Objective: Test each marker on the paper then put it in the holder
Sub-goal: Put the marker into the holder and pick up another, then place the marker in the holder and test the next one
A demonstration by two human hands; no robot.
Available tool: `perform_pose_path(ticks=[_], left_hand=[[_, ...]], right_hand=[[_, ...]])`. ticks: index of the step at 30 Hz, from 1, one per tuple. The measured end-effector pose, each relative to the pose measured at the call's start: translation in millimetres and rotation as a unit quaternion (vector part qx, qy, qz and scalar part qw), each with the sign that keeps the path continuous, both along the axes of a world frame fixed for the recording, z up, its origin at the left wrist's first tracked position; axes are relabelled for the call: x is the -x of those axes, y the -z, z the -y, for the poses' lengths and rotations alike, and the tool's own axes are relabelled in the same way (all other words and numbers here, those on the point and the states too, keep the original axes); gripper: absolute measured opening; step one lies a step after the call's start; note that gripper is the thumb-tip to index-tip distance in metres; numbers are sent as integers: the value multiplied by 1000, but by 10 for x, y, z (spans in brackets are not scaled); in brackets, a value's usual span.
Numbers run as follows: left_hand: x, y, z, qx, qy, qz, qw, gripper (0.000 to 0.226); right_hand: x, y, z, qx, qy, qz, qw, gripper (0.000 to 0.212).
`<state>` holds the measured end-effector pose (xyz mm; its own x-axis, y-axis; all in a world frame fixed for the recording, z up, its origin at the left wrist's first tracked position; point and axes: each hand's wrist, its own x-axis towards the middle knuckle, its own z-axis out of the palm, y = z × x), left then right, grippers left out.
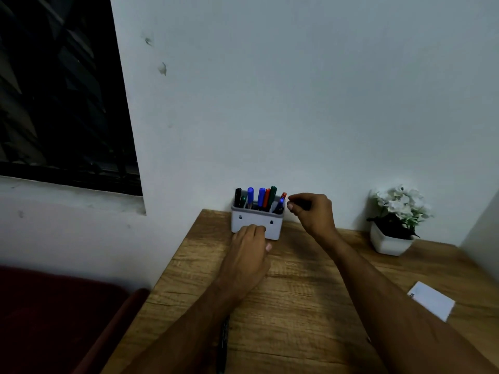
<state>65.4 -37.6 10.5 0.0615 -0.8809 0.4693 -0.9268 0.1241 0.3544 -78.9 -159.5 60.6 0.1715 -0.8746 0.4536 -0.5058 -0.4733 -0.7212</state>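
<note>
Against the holder [256,225], left hand [247,255] rests; right hand [313,211] pinches loosely.

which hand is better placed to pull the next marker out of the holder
Right. The right hand hovers with pinched fingers beside the marker tips at the holder's right end. The left hand rests low against the holder's front, seemingly bracing it.

eight markers [261,197], one holder [274,230], two hands [247,248]
</note>
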Motion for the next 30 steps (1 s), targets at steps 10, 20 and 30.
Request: perform_pose_path(ticks=[10, 20, 30], left_hand=[[10, 39, -364, -36, -29, 5, 999, 33], [86, 58, -820, -89, -120, 13, 989, 26], [233, -124, -1010, -138, -179, 27, 974, 9]], right_hand=[[209, 277, -603, -15, -15, -31, 999, 26], [414, 476, -1203, -37, -69, -52, 996, 21], [527, 526, -1517, -69, -81, -44, 993, 17]])
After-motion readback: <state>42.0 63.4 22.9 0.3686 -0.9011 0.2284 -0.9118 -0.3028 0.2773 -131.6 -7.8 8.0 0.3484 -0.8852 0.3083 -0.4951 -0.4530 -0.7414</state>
